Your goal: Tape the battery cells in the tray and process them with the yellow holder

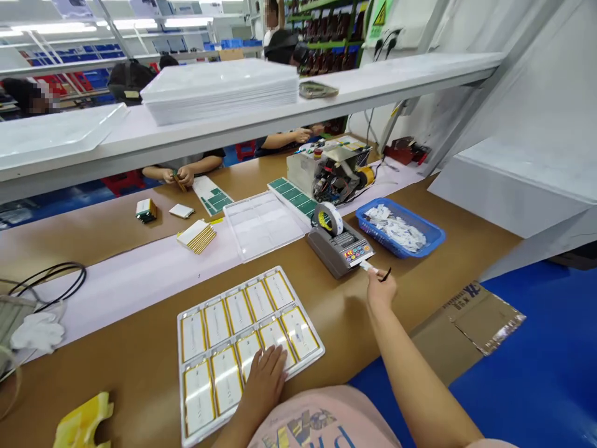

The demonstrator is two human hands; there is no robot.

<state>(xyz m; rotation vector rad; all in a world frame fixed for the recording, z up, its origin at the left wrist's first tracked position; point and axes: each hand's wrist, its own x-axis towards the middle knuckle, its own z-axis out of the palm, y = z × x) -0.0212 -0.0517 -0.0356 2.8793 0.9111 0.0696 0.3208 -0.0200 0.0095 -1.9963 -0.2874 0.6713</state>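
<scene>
My left hand point(265, 376) lies flat with fingers spread on a clear tray point(186, 317) that holds several white, yellow-edged flat cells. My right hand point(380, 289) reaches out to the grey tape dispenser point(339, 246), pinching a strip of white tape point(366, 266) at its outlet. A thin black tool point(386, 274) sticks out of the same hand. A roll of tape point(328, 218) sits on top of the dispenser.
A blue basket point(398, 231) of white scraps stands right of the dispenser. An empty clear tray point(263, 224), a stack of cells point(196, 236) and green boards point(293, 193) lie beyond. Other people's hands point(180, 176) work across the bench. Black cable point(51, 280) and white glove point(37, 333) lie left.
</scene>
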